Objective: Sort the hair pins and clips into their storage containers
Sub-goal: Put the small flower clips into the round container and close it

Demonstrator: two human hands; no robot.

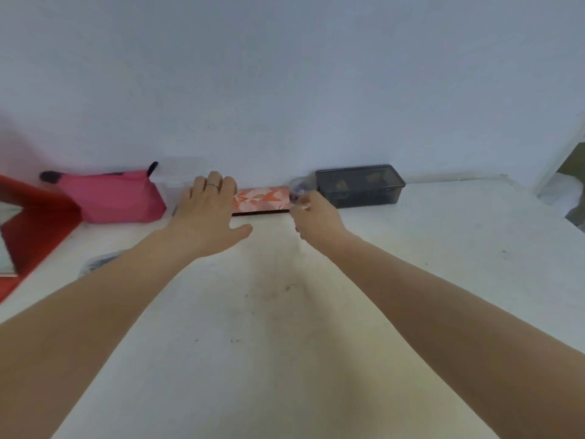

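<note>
Smoky grey plastic forms the lidded storage box (361, 186) standing against the wall, with 2 or 3 brownish items dimly visible inside; what they are cannot be told. Just left of that box, the right hand (313, 217) has its fingers curled round a small clear round container (299, 189) with something purplish in it. Further left of the box lies a flat case (262, 199) with an orange floral top, and the left hand (209, 210) rests with fingers spread flat, its fingertips at the case's left end, gripping nothing. A pink pouch (114, 198) sits beyond, well left of the box.
</note>
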